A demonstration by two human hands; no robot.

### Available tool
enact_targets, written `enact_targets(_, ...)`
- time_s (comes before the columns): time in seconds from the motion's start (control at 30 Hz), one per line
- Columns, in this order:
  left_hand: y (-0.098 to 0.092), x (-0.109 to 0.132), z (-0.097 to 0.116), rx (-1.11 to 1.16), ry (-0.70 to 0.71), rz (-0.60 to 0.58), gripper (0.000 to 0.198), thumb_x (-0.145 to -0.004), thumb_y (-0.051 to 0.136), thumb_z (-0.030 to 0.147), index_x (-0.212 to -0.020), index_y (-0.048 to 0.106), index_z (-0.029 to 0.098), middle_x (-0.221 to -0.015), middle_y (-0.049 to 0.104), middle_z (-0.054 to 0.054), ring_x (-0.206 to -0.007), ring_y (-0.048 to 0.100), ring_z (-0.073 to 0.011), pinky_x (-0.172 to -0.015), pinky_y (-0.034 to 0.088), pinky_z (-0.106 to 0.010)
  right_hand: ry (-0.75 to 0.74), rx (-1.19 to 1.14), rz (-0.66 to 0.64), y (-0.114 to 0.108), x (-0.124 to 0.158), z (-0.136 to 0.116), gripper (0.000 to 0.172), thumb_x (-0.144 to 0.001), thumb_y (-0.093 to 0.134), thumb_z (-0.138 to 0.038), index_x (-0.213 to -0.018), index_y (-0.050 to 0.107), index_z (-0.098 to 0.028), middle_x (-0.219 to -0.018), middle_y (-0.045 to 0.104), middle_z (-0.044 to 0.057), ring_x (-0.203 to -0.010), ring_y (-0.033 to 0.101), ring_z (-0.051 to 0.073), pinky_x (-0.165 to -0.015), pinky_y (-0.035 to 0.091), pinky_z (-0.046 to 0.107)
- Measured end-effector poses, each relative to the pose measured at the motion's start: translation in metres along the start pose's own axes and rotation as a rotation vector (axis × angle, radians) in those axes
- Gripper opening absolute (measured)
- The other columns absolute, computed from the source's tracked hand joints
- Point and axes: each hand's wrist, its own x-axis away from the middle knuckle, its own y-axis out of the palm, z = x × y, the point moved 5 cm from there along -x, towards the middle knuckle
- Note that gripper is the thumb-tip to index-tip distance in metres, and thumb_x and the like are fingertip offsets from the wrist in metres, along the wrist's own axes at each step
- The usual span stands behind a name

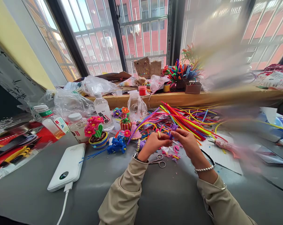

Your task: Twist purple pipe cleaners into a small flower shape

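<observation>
Over the middle of the grey table, my left hand (pixel 157 141) and my right hand (pixel 186 139) meet at a small bunch of purple pipe cleaners (pixel 172 130). Fingers of both hands are closed on it, and its lower part is hidden behind them. Beneath my hands lie small scissors (pixel 159 160) and a little heap of pink scraps (pixel 173 153). Loose pipe cleaners (pixel 188 122) in red, yellow and purple spread out behind. Left of my hands sit a blue pipe cleaner piece (pixel 117 144) and a small pot of pink flowers (pixel 96 134).
A white power bank (pixel 70 164) with a cable lies at the left front. Bottles (pixel 103 112) and plastic bags (pixel 71 101) stand behind it. A glue gun (pixel 225 147) rests on white paper at the right. Flower pots (pixel 193 87) line the wooden sill. A blurred band smears the right side.
</observation>
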Motion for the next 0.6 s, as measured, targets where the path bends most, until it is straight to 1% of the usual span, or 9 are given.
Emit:
enact_targets(0.1,-0.0009,0.0012,0.0007,-0.074,0.004,-0.025,0.023,-0.051,0.069,0.031,-0.058,0.061,0.011,-0.054,0.059,0.000,-0.056,0.057,-0.0125,-0.056,0.044,-0.022,-0.012,0.079,-0.061,0.0024,0.0014,-0.0015,0.024,-0.061,0.064,-0.039,-0.056,0.058,-0.016,-0.051,0.045,-0.004,-0.051,0.035,0.008,-0.048,0.028,0.022)
enact_targets(0.2,-0.0025,0.0013,-0.0002,-0.105,0.002,-0.026,0.020,-0.052,0.068,0.031,-0.059,0.062,0.013,-0.053,0.059,0.000,-0.054,0.056,-0.0122,-0.054,0.042,-0.022,-0.044,0.112,-0.045,0.0013,0.0028,-0.0035,0.031,-0.061,0.064,-0.041,-0.047,0.050,-0.016,-0.046,0.038,-0.006,-0.048,0.033,0.007,-0.047,0.025,0.022)
enact_targets(0.3,-0.0029,0.0008,0.0004,-0.126,0.028,-0.046,0.018,-0.054,0.066,0.031,-0.057,0.063,0.014,-0.053,0.060,-0.001,-0.051,0.054,-0.0110,-0.051,0.041,-0.021,-0.046,0.123,-0.034,0.0003,0.0032,-0.0029,0.033,-0.061,0.064,-0.042,-0.046,0.049,-0.016,-0.045,0.039,-0.006,-0.047,0.033,0.008,-0.046,0.025,0.023)
enact_targets(0.4,-0.0035,0.0006,0.0020,-0.169,0.049,-0.067,0.016,-0.056,0.065,0.030,-0.055,0.063,0.014,-0.052,0.060,-0.002,-0.049,0.052,-0.0103,-0.049,0.039,-0.020,-0.002,0.075,-0.018,-0.0013,0.0024,0.0004,0.032,-0.059,0.065,-0.042,-0.047,0.052,-0.016,-0.044,0.042,-0.005,-0.046,0.036,0.008,-0.046,0.027,0.022)
enact_targets(0.6,-0.0091,0.0014,0.0015,-0.284,0.075,-0.055,0.016,-0.059,0.061,0.030,-0.057,0.065,0.015,-0.051,0.060,-0.001,-0.048,0.051,-0.0102,-0.045,0.036,-0.018,0.092,-0.054,-0.022,-0.0047,0.0003,0.0039,0.025,-0.056,0.069,-0.038,-0.055,0.062,-0.015,-0.047,0.050,-0.003,-0.045,0.042,0.007,-0.046,0.035,0.021)
